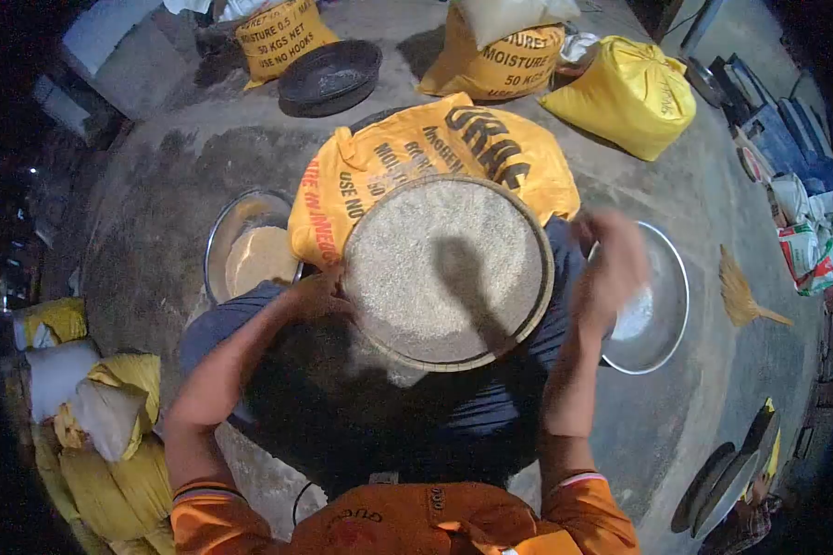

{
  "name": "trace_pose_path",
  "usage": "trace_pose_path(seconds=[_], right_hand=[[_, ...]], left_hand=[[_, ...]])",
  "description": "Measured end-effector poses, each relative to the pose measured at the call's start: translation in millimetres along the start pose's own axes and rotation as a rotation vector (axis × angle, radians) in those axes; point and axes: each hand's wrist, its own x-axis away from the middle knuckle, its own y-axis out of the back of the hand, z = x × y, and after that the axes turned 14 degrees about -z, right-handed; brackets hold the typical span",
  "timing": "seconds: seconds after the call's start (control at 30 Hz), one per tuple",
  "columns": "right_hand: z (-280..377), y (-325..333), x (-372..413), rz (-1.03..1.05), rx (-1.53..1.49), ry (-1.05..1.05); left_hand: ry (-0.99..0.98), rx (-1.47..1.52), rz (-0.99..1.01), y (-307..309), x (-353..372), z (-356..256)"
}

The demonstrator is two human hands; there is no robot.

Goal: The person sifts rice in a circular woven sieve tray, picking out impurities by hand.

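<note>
A round sieve (416, 364) with a pale rim rests over my lap, and a layer of whitish grain (403, 245) covers most of its grey bottom. My left hand (318, 294) is closed on the sieve's left edge; its fingertips are partly hidden. Off the right side of the sieve, my right hand (615, 264) is raised and blurred by motion, in front of a metal bowl (680, 328) holding some white stuff. A dark arm-shaped shadow falls across the grain. Beneath the sieve's far side spreads an orange printed sack (537, 153).
To my left stands a metal basin (215, 236) of tan powder. Farther off are a black pan (329, 79), orange sacks (518, 69) and a yellow sack (634, 97). A hand broom (739, 287) lies at right, and stacked sacks (111, 481) sit at lower left.
</note>
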Motion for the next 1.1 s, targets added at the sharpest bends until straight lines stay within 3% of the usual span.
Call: trace_pose_path(seconds=[0.03, 0.1, 0.17, 0.2, 0.27, 0.3, 0.37, 0.4, 0.47, 0.53, 0.6, 0.67, 0.7, 0.77, 0.8, 0.87, 0.9, 0.97, 1.0, 1.07, 1.1], right_hand=[[-40.9, -25.9, -0.2, 0.059, -0.125, -0.280], [-140.4, -48.0, 25.6, 0.027, 0.148, -0.141], [-186.3, -53.6, 45.0, 0.139, 0.268, -0.186], [-193.2, -53.6, 52.6, 0.250, 0.400, -0.233], [-203.9, -61.6, 56.7, 0.319, 0.464, -0.262], [-205.9, -64.7, 57.7, 0.378, 0.526, -0.282], [-213.8, -67.0, 60.5, 0.435, 0.575, -0.292], [-218.5, -69.3, 61.2, 0.489, 0.622, -0.303], [-231.7, -67.1, 58.3, 0.535, 0.527, -0.311], [-236.8, -62.2, 59.1, 0.609, 0.383, -0.361], [-196.2, -55.2, 55.3, 0.569, 0.259, -0.330], [-172.0, -46.0, 57.3, 0.501, 0.148, -0.258], [-159.2, -45.1, 52.9, 0.499, 0.139, -0.261], [-140.7, -37.0, 44.4, 0.412, 0.062, -0.578], [-151.6, -41.6, 43.0, 0.375, 0.084, -0.492], [-154.4, -54.8, 50.7, 0.396, 0.152, -0.430], [-152.8, -61.7, 51.9, 0.413, 0.203, -0.353], [-156.8, -63.0, 55.5, 0.410, 0.218, -0.277], [-156.3, -55.0, 54.2, 0.414, 0.140, -0.366], [-174.4, -49.2, 56.2, 0.406, 0.025, -0.645], [-155.3, -50.2, 51.9, 0.332, -0.047, -0.616]], left_hand=[[0.065, 0.053, -0.042, -8.8, 6.3, 7.8], [0.138, 0.106, -0.084, -30.0, 13.2, 19.1], [0.026, 0.159, -0.216, -47.7, 11.0, 25.5], [0.036, 0.159, -0.208, -51.1, 12.0, 24.6], [0.232, 0.582, 0.028, -58.1, 10.6, 19.4], [0.237, 0.583, 0.029, -52.1, 13.0, 3.7], [0.596, 0.729, 0.122, -35.5, 19.0, -21.7], [0.598, 0.731, 0.110, -40.7, 16.5, -9.2], [-0.222, 0.272, 0.153, -62.8, 7.9, 35.0], [-0.262, 0.337, 0.080, -75.1, 8.4, 59.3], [-0.306, 0.410, -0.010, -79.2, 5.3, 58.4], [0.956, 1.374, 0.112, -70.7, 2.2, 50.7], [0.959, 1.369, 0.102, -52.1, 7.3, 40.7], [0.607, 0.958, -0.057, -13.0, 22.1, 10.3], [0.612, 0.952, -0.048, -7.5, 16.5, 10.7], [0.704, 1.424, -0.181, -2.3, 1.1, 8.5], [0.700, 1.433, -0.183, -9.3, 3.9, 11.4], [0.026, 0.510, -0.332, -18.5, 15.2, 36.1], [-0.283, 0.017, -0.361, -9.0, 20.3, 39.1], [-0.241, -0.074, -0.319, 7.0, 20.2, 25.1], [-0.198, -0.135, -0.282, 7.8, 22.4, 16.7]])
